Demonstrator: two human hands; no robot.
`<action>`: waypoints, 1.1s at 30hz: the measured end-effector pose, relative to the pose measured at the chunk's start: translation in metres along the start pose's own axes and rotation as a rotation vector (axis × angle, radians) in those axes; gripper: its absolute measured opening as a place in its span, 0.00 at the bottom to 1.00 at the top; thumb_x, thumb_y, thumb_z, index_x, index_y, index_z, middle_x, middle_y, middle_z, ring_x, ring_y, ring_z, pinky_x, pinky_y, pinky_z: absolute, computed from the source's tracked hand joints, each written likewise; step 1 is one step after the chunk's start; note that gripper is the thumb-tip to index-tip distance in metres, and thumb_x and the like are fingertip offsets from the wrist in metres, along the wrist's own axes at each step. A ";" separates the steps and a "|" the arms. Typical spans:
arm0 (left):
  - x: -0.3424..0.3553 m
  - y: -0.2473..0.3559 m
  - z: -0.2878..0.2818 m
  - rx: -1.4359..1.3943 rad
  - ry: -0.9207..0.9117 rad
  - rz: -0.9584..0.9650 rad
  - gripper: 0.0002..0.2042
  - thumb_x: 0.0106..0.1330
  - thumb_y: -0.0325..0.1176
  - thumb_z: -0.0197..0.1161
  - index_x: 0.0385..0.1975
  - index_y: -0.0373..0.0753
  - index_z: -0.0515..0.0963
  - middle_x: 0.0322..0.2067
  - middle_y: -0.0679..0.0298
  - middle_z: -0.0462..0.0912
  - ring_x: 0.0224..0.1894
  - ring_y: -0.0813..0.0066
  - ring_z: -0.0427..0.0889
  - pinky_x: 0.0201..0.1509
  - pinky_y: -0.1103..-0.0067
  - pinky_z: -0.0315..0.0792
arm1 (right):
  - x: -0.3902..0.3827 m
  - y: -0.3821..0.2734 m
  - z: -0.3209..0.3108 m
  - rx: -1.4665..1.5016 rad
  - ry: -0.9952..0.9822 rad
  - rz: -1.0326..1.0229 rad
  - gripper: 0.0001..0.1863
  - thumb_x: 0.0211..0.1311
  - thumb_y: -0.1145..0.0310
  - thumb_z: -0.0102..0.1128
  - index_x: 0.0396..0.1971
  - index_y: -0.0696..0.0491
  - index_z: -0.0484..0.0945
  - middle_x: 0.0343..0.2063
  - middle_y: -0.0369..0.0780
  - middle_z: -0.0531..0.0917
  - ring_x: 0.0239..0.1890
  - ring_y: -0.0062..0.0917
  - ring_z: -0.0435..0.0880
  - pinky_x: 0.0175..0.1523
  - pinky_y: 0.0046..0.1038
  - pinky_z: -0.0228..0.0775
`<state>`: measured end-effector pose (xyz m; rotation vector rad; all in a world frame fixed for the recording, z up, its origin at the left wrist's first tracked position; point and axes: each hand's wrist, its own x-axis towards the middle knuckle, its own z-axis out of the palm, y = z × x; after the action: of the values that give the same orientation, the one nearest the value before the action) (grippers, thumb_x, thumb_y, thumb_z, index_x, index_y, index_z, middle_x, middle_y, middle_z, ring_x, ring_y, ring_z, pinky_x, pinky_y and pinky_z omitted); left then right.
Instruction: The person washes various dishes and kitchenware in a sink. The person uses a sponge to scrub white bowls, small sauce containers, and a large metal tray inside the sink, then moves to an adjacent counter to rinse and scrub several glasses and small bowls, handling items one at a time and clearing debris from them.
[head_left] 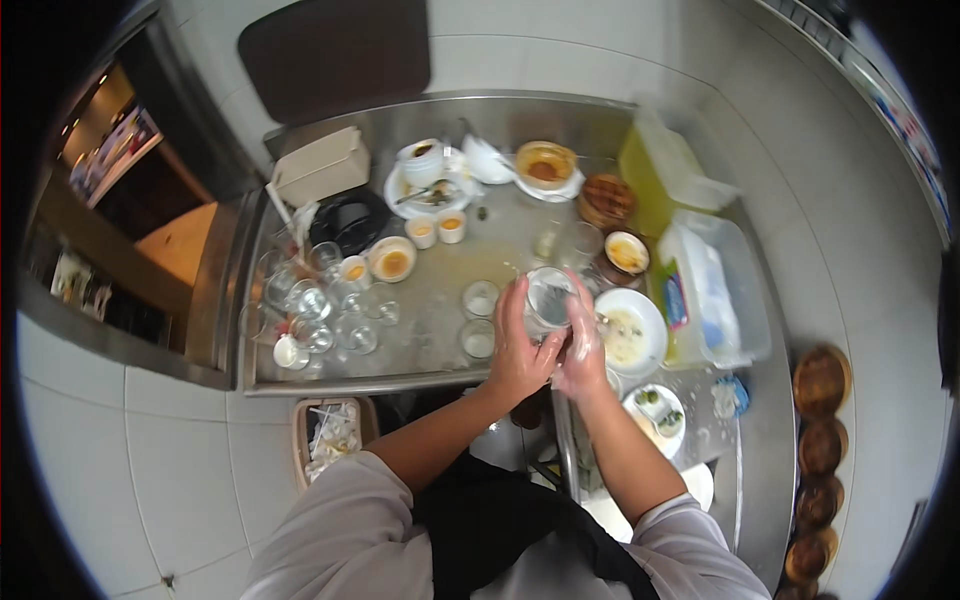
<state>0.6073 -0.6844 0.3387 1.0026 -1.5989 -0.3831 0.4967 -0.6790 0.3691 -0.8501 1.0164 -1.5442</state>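
A clear glass is held between both my hands over the steel counter, its round mouth facing up. My left hand curls around its left side. Around the right side wraps my right hand, which looks wet and foamy. Two clear glasses, an upper one and a lower one, stand just left of my left hand. Close to the right of my right hand lies a white plate with pale, creamy leftovers. Further clear glasses stand behind my hands, somewhat blurred.
Several stemmed glasses crowd the counter's left end beside a black bowl. Dirty plates and small cups stand at the back. Clear plastic bins line the right. A waste bin stands below the front edge.
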 end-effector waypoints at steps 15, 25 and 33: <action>-0.085 -0.185 -0.232 0.423 0.228 -0.971 0.36 0.56 0.35 0.74 0.66 0.33 0.66 0.62 0.47 0.72 0.65 0.56 0.74 0.68 0.64 0.68 | 0.223 0.140 0.143 -1.607 -1.022 -0.022 0.17 0.54 0.61 0.73 0.43 0.46 0.82 0.38 0.45 0.88 0.44 0.45 0.86 0.50 0.40 0.77; -0.084 -0.225 -0.261 0.145 0.114 -0.833 0.41 0.54 0.35 0.80 0.66 0.34 0.63 0.59 0.51 0.73 0.63 0.48 0.75 0.68 0.62 0.70 | 0.191 -0.061 -0.216 -1.749 0.602 -0.135 0.15 0.56 0.72 0.63 0.45 0.53 0.83 0.48 0.56 0.82 0.51 0.56 0.81 0.59 0.47 0.74; -0.046 -0.143 -0.239 -1.111 0.466 -1.371 0.28 0.70 0.60 0.58 0.56 0.41 0.75 0.50 0.55 0.79 0.53 0.58 0.80 0.61 0.59 0.77 | 0.188 -0.001 -0.403 -1.311 -0.069 0.847 0.28 0.47 0.57 0.74 0.46 0.60 0.88 0.43 0.50 0.90 0.47 0.43 0.88 0.59 0.44 0.75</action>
<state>0.8824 -0.6685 0.2778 0.9852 0.0726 -1.5816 0.0945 -0.7926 0.2168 -1.0529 2.0091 0.0104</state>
